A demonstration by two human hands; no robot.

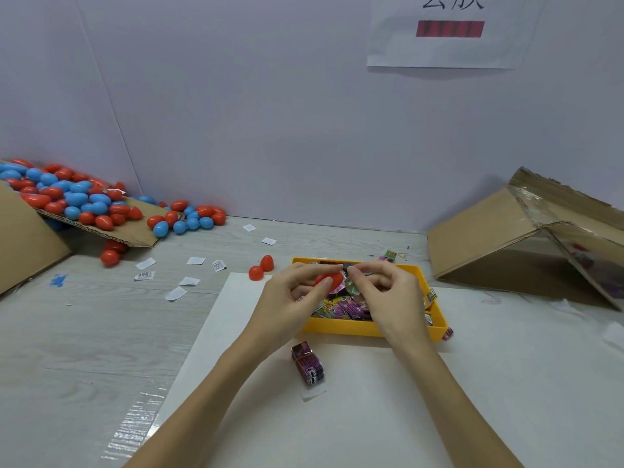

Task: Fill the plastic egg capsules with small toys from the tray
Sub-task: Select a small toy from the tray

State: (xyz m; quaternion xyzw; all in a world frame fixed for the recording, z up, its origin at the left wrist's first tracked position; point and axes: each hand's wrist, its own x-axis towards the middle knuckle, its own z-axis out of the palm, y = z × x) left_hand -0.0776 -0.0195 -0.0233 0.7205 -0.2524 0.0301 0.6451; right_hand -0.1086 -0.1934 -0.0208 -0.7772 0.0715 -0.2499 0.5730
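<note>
Both my forearms reach forward from the bottom edge and meet over the yellow tray (368, 327). My left hand (297, 295) curls round a red egg capsule (328, 279), thumb on top and fingers beneath it. My right hand (385, 292) pinches a small toy (352, 285) between thumb and forefinger, right against the capsule's open end; whether it is partly inside I cannot tell.

Just below my wrists, between my forearms, a purple packet bundle (308, 363) lies on the white sheet (371, 417) that covers the table. Under my hands the tray holds a heap of purple and yellow toy packets (344, 309).

Just beyond my left hand, two red capsule halves (261, 268) stand by the sheet's corner. Left of them, paper slips (175, 285) are scattered on the grey wood-grain tabletop (84, 332).

Far left, a pile of red and blue egg capsules (77, 199) spills over a cardboard flap (101, 228). Far right, beyond my right hand, a cardboard box (499, 238) lies tipped on its side. Behind everything stands a pale wall (270, 113) with a paper notice (450, 32).
</note>
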